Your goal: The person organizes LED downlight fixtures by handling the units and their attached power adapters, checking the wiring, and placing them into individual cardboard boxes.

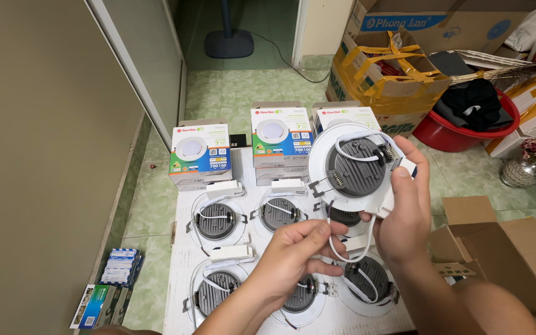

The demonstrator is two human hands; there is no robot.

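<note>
My right hand holds up a round white recessed ceiling lamp, its dark ribbed back and spring clips facing me, with the small white driver box pressed under the fingers. My left hand pinches the lamp's thin white wire, which loops down below the lamp. Under both hands, several more lamps of the same kind lie face down on a white board, among them a lamp at the back left and a lamp at the front left.
Three printed lamp boxes stand at the board's far edge. An open brown carton sits at the right, a taped carton and a red tub behind. Small packets lie on the green tiled floor at left, by the wall.
</note>
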